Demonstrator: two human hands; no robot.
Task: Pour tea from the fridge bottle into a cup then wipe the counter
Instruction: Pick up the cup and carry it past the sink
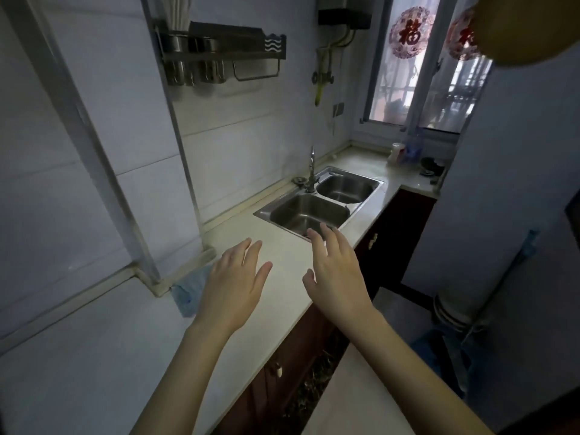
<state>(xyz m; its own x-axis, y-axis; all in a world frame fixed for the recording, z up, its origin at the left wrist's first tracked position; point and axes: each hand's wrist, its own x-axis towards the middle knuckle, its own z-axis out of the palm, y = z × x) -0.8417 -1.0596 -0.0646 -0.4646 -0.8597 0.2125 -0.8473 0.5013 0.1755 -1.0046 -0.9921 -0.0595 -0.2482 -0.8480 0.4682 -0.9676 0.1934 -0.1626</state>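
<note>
From the head camera, the only writing that reads clearly is the Chinese character 福 in dark red on a round red paper-cut decoration [410, 32] stuck to the window [398, 73] at the far end of the kitchen; a second paper-cut [461, 36] on the next pane is partly hidden, and its character cannot be read in full. A steel wall rack [219, 48] carries a white wave mark on its right end plate, with no words.

Both bare forearms reach forward over the pale counter [110, 356]. The left hand [232, 287] is held palm down above the worktop, fingers spread loosely and holding nothing. The right hand [335, 271] is likewise palm down and empty, fingers splayed, its fingertips [314, 235] over the near rim of the double steel sink [320, 202]. The two hands are near each other without touching.

A blue cloth [191, 290] lies crumpled on the counter against the wall corner, just to the left of the left hand and partly behind it. A tap [311, 171] stands upright behind the sink basins. At the far end of the counter, under the window, stand a small white container [396, 152] and a blue-tinted bottle [413, 149], too blurred to read any label. No cup can be made out.
</note>
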